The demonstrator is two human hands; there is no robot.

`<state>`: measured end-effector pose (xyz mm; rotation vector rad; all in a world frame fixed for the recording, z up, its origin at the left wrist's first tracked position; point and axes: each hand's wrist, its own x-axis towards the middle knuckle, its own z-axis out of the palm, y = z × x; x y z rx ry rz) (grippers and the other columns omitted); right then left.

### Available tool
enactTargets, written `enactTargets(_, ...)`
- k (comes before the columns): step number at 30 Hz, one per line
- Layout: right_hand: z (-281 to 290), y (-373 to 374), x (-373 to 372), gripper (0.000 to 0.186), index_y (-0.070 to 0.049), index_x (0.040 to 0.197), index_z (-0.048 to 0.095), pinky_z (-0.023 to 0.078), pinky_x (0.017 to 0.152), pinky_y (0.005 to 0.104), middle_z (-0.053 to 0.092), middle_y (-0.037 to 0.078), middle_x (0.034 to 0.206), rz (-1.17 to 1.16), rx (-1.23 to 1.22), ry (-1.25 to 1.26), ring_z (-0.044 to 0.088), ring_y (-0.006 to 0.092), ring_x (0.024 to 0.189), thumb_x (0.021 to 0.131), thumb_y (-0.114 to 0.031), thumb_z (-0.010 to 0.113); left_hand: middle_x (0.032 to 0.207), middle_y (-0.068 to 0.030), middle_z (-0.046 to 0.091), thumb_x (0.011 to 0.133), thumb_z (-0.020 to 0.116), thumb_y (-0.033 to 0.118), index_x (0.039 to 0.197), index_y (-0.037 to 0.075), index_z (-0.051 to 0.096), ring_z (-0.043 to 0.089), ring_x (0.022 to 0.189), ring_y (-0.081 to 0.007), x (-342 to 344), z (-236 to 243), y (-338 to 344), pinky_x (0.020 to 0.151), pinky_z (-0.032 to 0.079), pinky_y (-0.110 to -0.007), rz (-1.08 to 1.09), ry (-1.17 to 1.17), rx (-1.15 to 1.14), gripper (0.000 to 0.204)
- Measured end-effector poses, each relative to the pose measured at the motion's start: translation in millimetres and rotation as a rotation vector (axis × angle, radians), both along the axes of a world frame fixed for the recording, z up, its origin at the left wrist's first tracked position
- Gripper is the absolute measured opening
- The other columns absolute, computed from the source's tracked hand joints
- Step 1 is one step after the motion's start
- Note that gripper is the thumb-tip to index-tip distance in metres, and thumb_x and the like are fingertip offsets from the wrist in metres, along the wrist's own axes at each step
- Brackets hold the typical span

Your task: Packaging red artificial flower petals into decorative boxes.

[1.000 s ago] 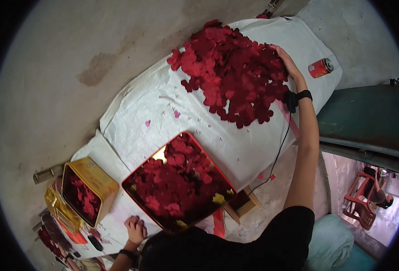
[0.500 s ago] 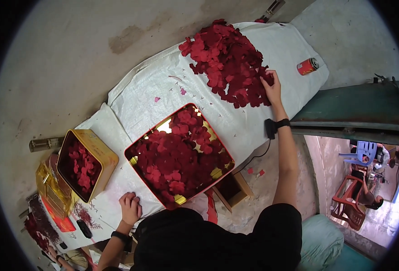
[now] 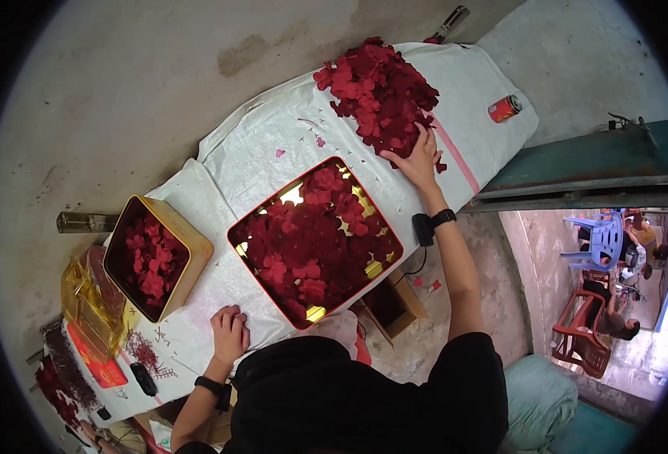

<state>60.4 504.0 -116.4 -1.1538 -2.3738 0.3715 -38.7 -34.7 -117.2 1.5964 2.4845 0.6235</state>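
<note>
Along the table's [image 3: 266, 136] far edge, the loose dark-red petal pile [image 3: 379, 94] sits narrower than before, baring more pink stripe [image 3: 455, 153]. Against it the right hand [image 3: 419, 160] spreads, grip unclear; the left hand [image 3: 230, 335] rests half-open, apparently empty, at the near edge.

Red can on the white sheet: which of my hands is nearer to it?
Your right hand: it's at the petal pile, left of the red can. Your left hand rests on the white sheet, much farther away.

Stained grey plaster wall [image 3: 145, 98] adjoins workspace. Floor [image 3: 493, 261]: mottled grey. Blue plastic chair [image 3: 606, 240] stands near red-brown plastic chair [image 3: 596, 362].
</note>
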Motion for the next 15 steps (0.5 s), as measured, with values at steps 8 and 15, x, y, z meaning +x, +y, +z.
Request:
enactTargets(8, -31, 13, -4, 0.068, -0.010, 0.124, 0.041, 0.024, 0.102, 0.0479, 0.037, 0.022, 0.128, -0.026, 0.050, 0.128, 0.035, 0.0390, 0.122, 0.070, -0.035, 0.074, 0.106, -0.0131, 0.051, 0.065, 0.059, 0.006, 0.094, 0.005, 0.054, 0.046, 0.105, -0.0328, 0, -3, 7, 0.088, 0.036, -0.045, 0.002, -0.019, 0.020, 0.029)
enactTargets(15, -30, 9, 9, 0.035, -0.004, 0.105, 0.052, 0.043, 0.086, 0.0361, 0.050, 0.017, 0.111, 0.055, 0.004, 0.301, 0.054, 0.0328, 0.100, 0.073, 0.007, 0.061, 0.106, -0.0126, 0.051, 0.066, 0.059, 0.007, 0.094, 0.005, 0.055, 0.046, 0.105, -0.0319, 1, -8, 12, 0.088, 0.036, -0.044, 0.018, -0.027, 0.037, 0.029)
